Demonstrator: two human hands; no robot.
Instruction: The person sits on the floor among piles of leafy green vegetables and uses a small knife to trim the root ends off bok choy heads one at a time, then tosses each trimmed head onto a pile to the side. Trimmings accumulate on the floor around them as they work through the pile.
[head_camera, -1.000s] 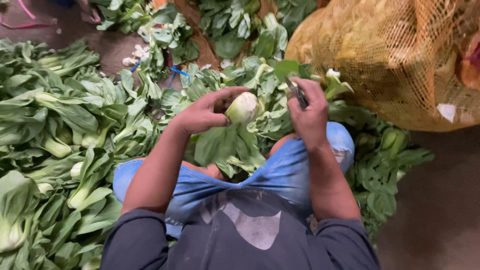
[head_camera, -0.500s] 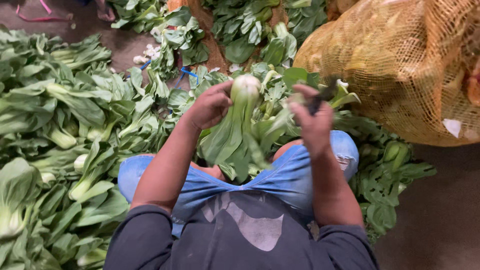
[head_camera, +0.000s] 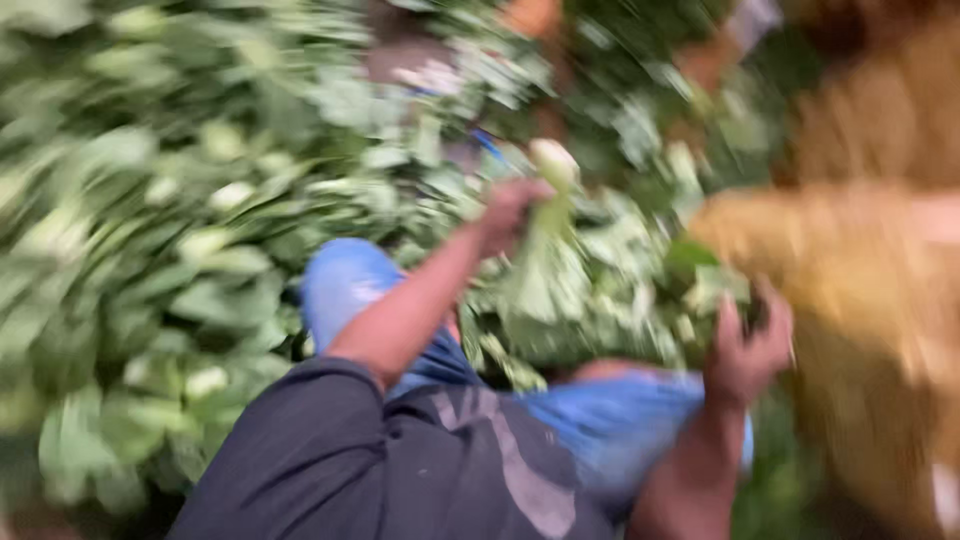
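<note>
Between the knees, just above the blue-clad lap (head_camera: 600, 425), sits the working zone. Frame is heavily motion-blurred, so detail is poor.

Left hand (head_camera: 507, 212) is closed around the pale stem end of a leafy green, likely bok choy (head_camera: 545, 265). Stem base points up and away from the body; leaves hang down toward the lap. Long axis is roughly vertical in the view, tilted slightly right at the top. Grip sits just below the white base and reads as a full wrap, though individual fingers cannot be resolved.

Right hand (head_camera: 745, 345) is lower and further right, well apart from the stalk, near the edge of the yellow mesh sack (head_camera: 870, 290). Fingers look curled with a dark patch at the top of the fist; whether that is a tool or just shadow cannot be told, nor how tightly the hand is closed.

Left hand is the one on the vegetable; the stalk lies up and to the left of the right hand.

Loose greens (head_camera: 170, 230) cover the floor on the left and behind. Dark shirt (head_camera: 400, 470) fills the bottom of the view. The sack is cut off at the right edge, and the top of the frame is too smeared to read.
</note>
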